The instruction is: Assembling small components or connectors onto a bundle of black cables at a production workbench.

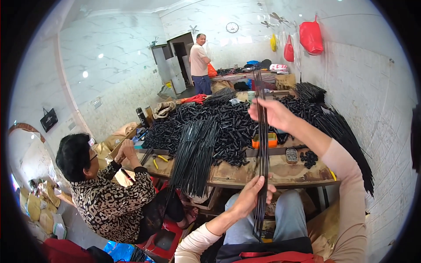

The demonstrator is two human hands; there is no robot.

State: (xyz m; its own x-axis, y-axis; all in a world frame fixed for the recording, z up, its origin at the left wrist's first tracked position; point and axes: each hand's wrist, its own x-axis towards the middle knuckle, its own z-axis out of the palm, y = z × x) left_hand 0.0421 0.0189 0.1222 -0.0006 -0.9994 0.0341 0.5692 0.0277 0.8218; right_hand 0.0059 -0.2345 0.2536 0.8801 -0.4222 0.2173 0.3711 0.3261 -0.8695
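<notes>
right of center, our left fingers (271, 189) clasp gathered black rods (262, 147), our right fingers (255, 110) half open, grip unclear; another rod batch (195, 151) remains on the bench (229, 175).

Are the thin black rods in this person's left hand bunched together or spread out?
Bunched: the thin black rods run side by side through the left hand.

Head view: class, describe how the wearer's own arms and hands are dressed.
The left sleeve and right sleeve are plain and pale pinkish-beige, both ending short of the wrists. The left hand and right hand are ungloved, with no markings visible.
</notes>
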